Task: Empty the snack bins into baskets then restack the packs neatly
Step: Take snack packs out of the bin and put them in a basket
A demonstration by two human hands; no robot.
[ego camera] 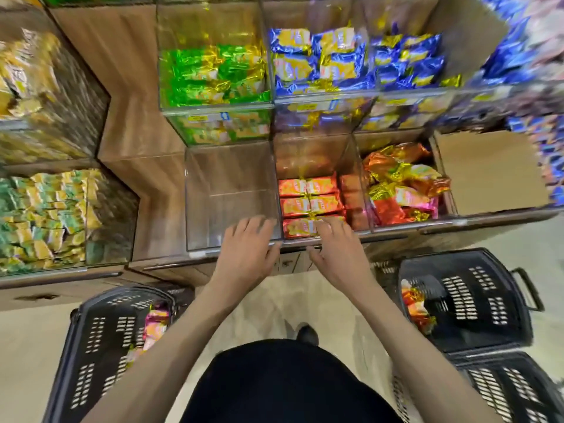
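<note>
Both left hand (pixel 247 244) and right hand (pixel 335 244) spread empty fingers (pixel 244 223) beside crosswise orange packs (pixel 308 205).

Lit brightly and evenly, with no hard shadows anywhere. Throws only a soft dark patch on the pale floor (pixel 293 300) at lower centre. Glints hard off the gold foil among the green packs (pixel 210 74) and blue packs (pixel 320 62) at upper centre, and off the orange foil packs (pixel 403 184) at centre right. Shows pale reflections across the clear walls of the empty bin (pixel 232 190) at centre. Smears strongly toward the upper right and left edges, where the yellow packs (pixel 27 71) lose all print. Bends straight shelf lines outward at the borders. Blurs slightly at the left hand (pixel 247 242) and right hand (pixel 332 242). Reads soft overall, sharpest around the stacked orange packs (pixel 308 196).
</note>
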